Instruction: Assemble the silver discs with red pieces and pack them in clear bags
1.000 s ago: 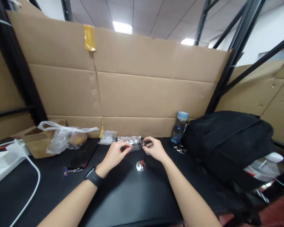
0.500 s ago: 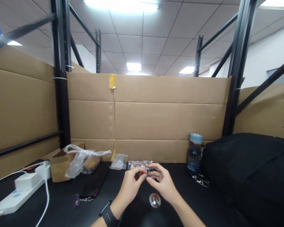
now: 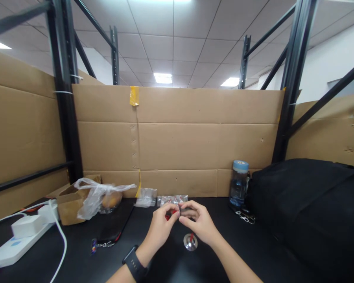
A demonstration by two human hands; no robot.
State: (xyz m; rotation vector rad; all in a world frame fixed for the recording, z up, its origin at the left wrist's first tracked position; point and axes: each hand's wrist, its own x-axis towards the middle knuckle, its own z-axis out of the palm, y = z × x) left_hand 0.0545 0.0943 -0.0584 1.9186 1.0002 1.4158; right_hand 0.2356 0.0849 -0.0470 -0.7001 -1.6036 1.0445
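Observation:
In the middle of the view, both my hands are raised above the black table and meet at the fingertips. Fingers of my left hand (image 3: pixel 163 221) are closed on a bit of red strap, beside the thin metal edge of what looks like a finger cymbal. My right hand (image 3: pixel 199 221) curves its thumb and fingers around that edge from the other side. Most of the piece is hidden by the fingers. Below them a second finger cymbal (image 3: pixel 190 243), a shiny domed disc with a red strap, lies on the table (image 3: pixel 224 255).
Behind my hands lie clear plastic packets (image 3: pixel 146 197). To the left are a dark pouch (image 3: pixel 115 226), a knotted plastic bag (image 3: pixel 91 200), a cardboard box (image 3: pixel 67 206) and a white power strip (image 3: pixel 20 243). A water bottle (image 3: pixel 238 184) and black bag (image 3: pixel 306 204) stand right.
The camera view has shifted slightly, moving the scene up and left. Both hands keep nearly the same hold on the small piece, and the disc on the table stays put.

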